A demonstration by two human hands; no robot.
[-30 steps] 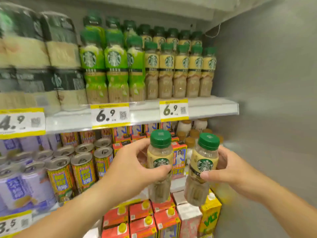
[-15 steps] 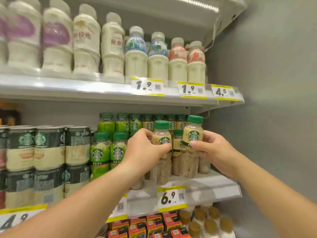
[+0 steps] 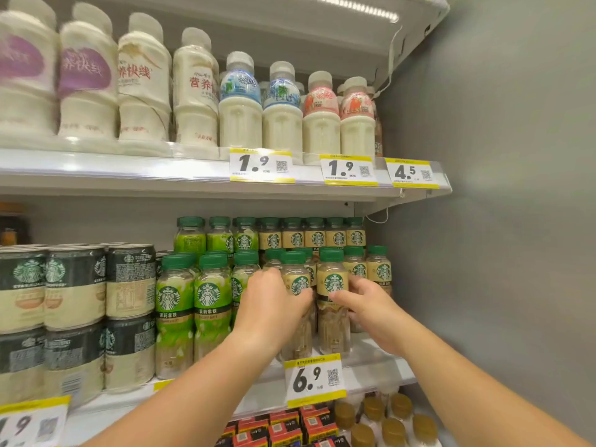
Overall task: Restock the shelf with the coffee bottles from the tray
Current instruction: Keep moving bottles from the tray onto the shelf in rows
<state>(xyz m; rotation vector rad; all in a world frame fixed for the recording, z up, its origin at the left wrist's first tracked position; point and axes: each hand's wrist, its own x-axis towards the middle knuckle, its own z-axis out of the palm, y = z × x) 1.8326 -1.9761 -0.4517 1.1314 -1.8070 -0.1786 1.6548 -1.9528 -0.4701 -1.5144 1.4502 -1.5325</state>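
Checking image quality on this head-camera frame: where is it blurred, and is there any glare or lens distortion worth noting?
Head view: the big white bottles at upper left are smeared by blur, while the two coffee bottles in the left hand and right hand and the 6.9 price tag read sharp. The light strip above blows out. Wide-angle bending curves the shelf edge and stretches the forearms.

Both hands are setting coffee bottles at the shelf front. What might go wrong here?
1. The two tan-label coffee bottles stand near the shelf edge; released there, they might tip off.
2. The left hand sits close to the green-label bottles and could knock one.
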